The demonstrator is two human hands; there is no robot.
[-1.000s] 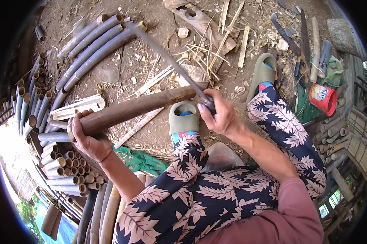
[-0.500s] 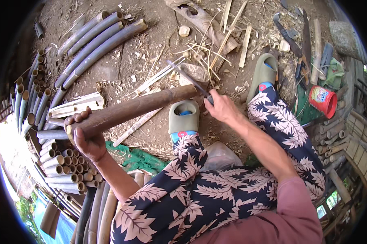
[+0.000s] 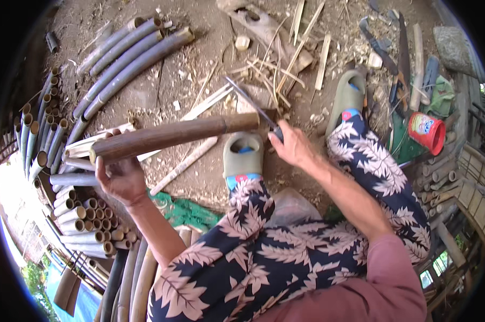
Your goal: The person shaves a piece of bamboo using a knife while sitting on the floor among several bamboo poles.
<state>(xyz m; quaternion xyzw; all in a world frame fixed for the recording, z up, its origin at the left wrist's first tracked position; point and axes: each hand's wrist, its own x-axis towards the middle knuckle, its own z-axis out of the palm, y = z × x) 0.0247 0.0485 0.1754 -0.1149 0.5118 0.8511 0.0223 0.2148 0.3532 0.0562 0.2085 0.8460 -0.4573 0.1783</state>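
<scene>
A brown bamboo pole (image 3: 172, 140) lies across the space before me, its near end at the left. My left hand (image 3: 123, 181) supports that end from below, thumb by the cut rim and fingertips showing on the far side. My right hand (image 3: 296, 144) is closed round the dark handle of a long narrow knife (image 3: 249, 100). Its blade slants away to the upper left, just beyond the pole's right end. Behind the blade stands a wooden block (image 3: 257, 95). Whether the blade touches the pole, I cannot tell.
Several long bamboo poles (image 3: 140, 64) lie at the far left, above stacked short bamboo pieces (image 3: 86, 220). Split strips and shavings litter the dirt. At the right are a red container (image 3: 427, 133), a sickle-like blade (image 3: 379, 48) and a stone (image 3: 457, 49). My sandalled foot (image 3: 243, 153) is close below the pole.
The pole's left end has risen in the picture, so the pole lies more level. My left hand has shifted from wrapping the end to bearing it from below. The right hand has barely moved.
</scene>
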